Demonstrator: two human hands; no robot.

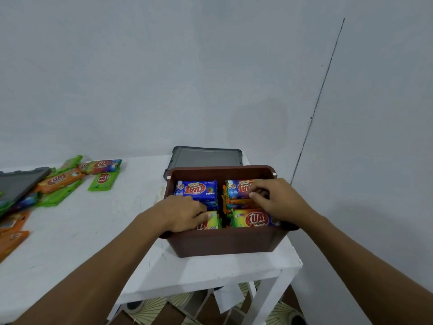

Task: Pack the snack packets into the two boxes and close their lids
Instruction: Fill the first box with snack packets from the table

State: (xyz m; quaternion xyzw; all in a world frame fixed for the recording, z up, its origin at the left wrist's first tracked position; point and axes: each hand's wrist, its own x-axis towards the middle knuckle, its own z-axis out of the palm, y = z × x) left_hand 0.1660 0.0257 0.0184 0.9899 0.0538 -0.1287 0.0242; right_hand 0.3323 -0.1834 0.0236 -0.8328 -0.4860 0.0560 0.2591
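1. At the right end of the bench point(93, 231), the box point(225, 242) stood open with packets in two rows. A blue packet point(196, 189) lay far left and a rainbow packet point(253, 218) near right. Orange ones stood on edge between the far and near right packets.
2. The left grip point(180, 213) reached over the box's left rim. Its fingers curled down behind the near-left packet point(212, 222) with the thumb laid on its face, so it pinched that packet.
3. The right grip point(278, 198) curled over the far-right packet point(239, 187), fingertips hooked on its near edge.
4. Both grips seemed to be pressing and squaring the top layer, probably so that nothing would stand proud of the rim and stop the lid seating.
5. The load looked near rim height. There was little spare room inside, so this box appeared close to full.
6. The lid point(206, 158) lay just behind the box, against the wall point(210, 78). It was within easy reach for closing, with nothing between it and the box.
7. The box sat close to the bench's right edge and front corner. A hard push rightward could have slid it off, while leftward the bench offered open room.
8. Well apart at the left lay the loose packets point(61, 181), green and orange, not yet packed. A second lid point(21, 181) leaned on them at the frame's edge.
9. The second box was out of view.
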